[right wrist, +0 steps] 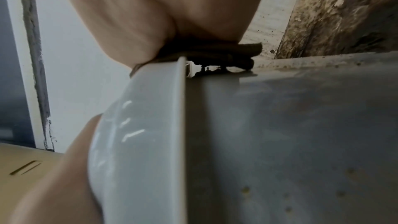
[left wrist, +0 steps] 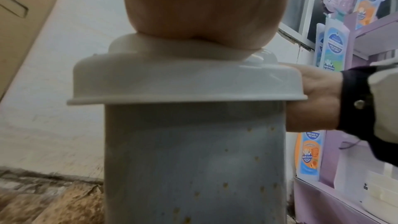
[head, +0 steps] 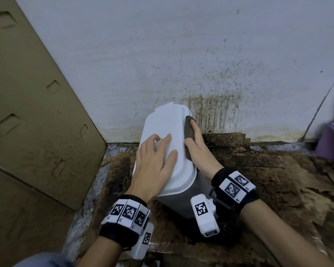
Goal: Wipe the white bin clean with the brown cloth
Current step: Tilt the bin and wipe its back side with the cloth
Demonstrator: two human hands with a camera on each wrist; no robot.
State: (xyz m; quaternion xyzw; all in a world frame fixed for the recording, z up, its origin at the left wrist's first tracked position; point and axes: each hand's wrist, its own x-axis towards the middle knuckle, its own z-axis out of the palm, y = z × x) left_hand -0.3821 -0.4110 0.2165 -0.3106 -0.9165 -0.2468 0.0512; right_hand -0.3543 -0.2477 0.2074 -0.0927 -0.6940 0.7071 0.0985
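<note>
The white bin [head: 187, 197] stands on the floor against the wall, its pale lid [head: 162, 128] tilted toward me. My left hand [head: 154, 162] lies flat on the lid with its fingers spread. My right hand [head: 197, 143] holds the folded brown cloth [head: 189, 130] against the lid's right rim, fingers over it and thumb at its lower edge. The right wrist view has the cloth [right wrist: 217, 54] squeezed between the palm [right wrist: 150, 14] and the rim [right wrist: 181, 108]. Small yellowish specks dot the bin's grey side [left wrist: 193, 159].
A dirty, stained white wall [head: 181, 64] rises right behind the bin. Soiled brown cardboard [head: 268, 180] covers the floor. A tan cardboard panel [head: 27, 112] leans at the left. A purple shelf [head: 332, 143] with bottles [left wrist: 331, 43] stands at the right.
</note>
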